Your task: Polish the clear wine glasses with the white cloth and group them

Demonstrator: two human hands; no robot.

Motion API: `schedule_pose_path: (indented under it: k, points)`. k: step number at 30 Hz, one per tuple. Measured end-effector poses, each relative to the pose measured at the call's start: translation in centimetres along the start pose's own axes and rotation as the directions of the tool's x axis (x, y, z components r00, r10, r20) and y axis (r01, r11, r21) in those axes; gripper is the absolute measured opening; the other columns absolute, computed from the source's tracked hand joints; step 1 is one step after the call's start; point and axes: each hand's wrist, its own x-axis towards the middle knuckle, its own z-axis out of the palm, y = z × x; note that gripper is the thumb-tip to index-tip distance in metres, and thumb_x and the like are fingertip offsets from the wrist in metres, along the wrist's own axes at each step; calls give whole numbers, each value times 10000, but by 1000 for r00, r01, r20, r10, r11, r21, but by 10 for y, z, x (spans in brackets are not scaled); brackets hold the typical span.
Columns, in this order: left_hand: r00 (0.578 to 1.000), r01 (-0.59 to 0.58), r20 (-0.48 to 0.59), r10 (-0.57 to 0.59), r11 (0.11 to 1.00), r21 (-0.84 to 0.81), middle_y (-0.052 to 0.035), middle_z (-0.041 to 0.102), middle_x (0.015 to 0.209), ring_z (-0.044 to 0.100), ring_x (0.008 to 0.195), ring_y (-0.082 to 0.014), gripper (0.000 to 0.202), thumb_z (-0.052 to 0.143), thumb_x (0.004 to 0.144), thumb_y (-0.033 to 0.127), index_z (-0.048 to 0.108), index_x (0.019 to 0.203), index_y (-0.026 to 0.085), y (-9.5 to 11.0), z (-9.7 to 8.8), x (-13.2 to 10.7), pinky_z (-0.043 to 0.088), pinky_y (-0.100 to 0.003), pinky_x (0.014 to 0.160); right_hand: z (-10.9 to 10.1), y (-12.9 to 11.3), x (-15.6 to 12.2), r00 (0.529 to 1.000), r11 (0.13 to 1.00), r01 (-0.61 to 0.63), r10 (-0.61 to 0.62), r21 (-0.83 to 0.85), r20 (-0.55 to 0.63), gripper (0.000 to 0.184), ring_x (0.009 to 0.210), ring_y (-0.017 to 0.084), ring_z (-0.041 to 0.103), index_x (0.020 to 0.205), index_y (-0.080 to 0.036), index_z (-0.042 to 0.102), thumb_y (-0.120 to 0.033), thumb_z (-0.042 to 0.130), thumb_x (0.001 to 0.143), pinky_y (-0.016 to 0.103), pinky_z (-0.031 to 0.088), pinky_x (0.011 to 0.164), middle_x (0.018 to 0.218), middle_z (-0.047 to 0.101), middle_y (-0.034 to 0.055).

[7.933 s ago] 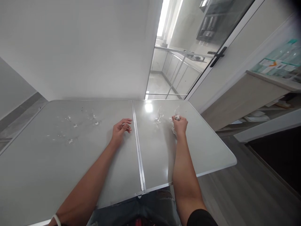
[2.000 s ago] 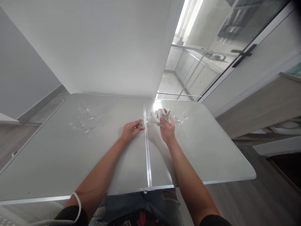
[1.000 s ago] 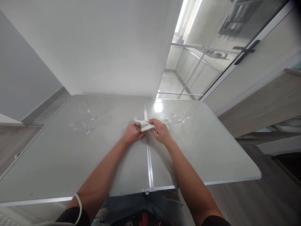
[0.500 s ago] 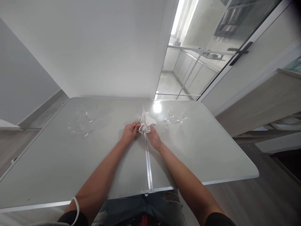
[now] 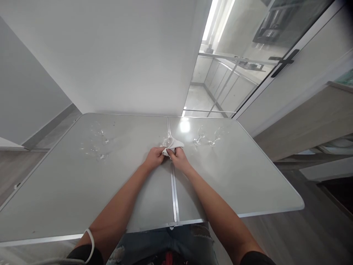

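Both my hands meet at the middle of a grey folding table (image 5: 82, 191), over its centre seam. My left hand (image 5: 154, 159) is closed on a small clear stemmed glass (image 5: 166, 142), whose bowl shows just above the fingers. My right hand (image 5: 179, 159) is closed on a white cloth (image 5: 174, 144) that is pressed against the glass. Two more clear stemmed glasses (image 5: 199, 135) (image 5: 216, 137) stand upright to the right of my hands. Several clear glasses (image 5: 97, 143) stand at the far left of the table.
A white wall rises right behind the table's far edge. A glass sliding door with a black handle (image 5: 282, 62) stands at the back right. A pale wooden counter (image 5: 311, 121) runs along the right. The table's right corner (image 5: 300, 204) hangs over grey floor.
Since eight seconds ago my right hand left the glasses at the right and came to the centre with the cloth. My left hand took hold of a glass. The cloth now sits bunched lower against it.
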Motion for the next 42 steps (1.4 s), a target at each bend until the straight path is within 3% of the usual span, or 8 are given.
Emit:
schedule_pose_path:
  k: [4, 11, 17, 22, 26, 34, 39, 42]
  points:
    - [991, -7, -132, 27, 988, 156, -5, 576, 549, 501, 509, -130, 279, 550, 866, 272, 584, 601, 191, 6, 1, -4, 375, -269, 555, -1, 9, 5, 996, 987, -81, 84, 136, -16, 289, 906, 215, 613, 992, -201, 665, -463, 654, 869, 362, 497, 874, 914, 695, 41]
    - [886, 29, -397, -242, 881, -473, -60, 702, 859, 679, 779, -163, 334, 561, 949, 504, 622, 1032, 187, 2, -4, 5, 561, -300, 747, 0, 5, 2, 955, 834, -289, 287, 470, 76, 275, 671, 139, 547, 867, -195, 645, -407, 767, 743, 265, 454, 658, 738, 649, -10]
    - [982, 165, 102, -160, 454, -876, -220, 639, 1296, 676, 1078, -298, 742, 615, 835, 699, 543, 1346, 165, 13, -11, 6, 561, -420, 878, -3, -15, -6, 856, 660, -516, 376, 546, 354, 247, 529, 106, 424, 699, -196, 560, -334, 759, 650, 236, 358, 514, 591, 527, -32]
    - [976, 53, -36, -213, 397, -916, -160, 720, 1145, 692, 1053, -275, 593, 773, 778, 559, 643, 1186, 149, 14, -9, 6, 530, -369, 921, -6, -24, -7, 960, 974, -228, 222, 16, 169, 282, 717, 177, 559, 847, -190, 616, -467, 664, 819, 283, 430, 660, 774, 636, 39]
    - [952, 9, -131, -278, 451, -893, -153, 736, 1118, 700, 1058, -271, 525, 802, 774, 495, 658, 1140, 146, 8, -7, 8, 508, -376, 962, -3, -22, -7, 998, 884, -24, 52, -468, 46, 248, 934, 245, 604, 956, -174, 662, -409, 622, 884, 327, 435, 816, 951, 685, 115]
    - [967, 27, -82, -240, 421, -907, -163, 732, 1091, 709, 1030, -291, 570, 759, 789, 568, 673, 1150, 135, 9, -10, 6, 525, -404, 930, -10, -17, -3, 936, 962, -268, 246, 59, 251, 340, 681, 159, 563, 892, -145, 674, -479, 633, 847, 275, 438, 663, 762, 653, 39]
    - [961, -5, -137, -242, 476, -879, -178, 705, 1194, 680, 1131, -310, 616, 852, 725, 472, 616, 1210, 173, 6, -9, 9, 530, -446, 962, -10, -14, -2, 999, 931, 38, -22, -363, 48, 230, 842, 221, 616, 818, -171, 704, -390, 644, 853, 318, 451, 791, 818, 688, 74]
    - [947, -29, -172, -270, 462, -886, -181, 685, 1226, 677, 1142, -318, 626, 860, 725, 442, 605, 1236, 184, 4, -12, 9, 554, -463, 943, -14, -11, 0, 980, 993, 21, -43, -117, -192, 316, 896, 220, 646, 905, -172, 723, -434, 548, 930, 315, 475, 820, 873, 715, 76]
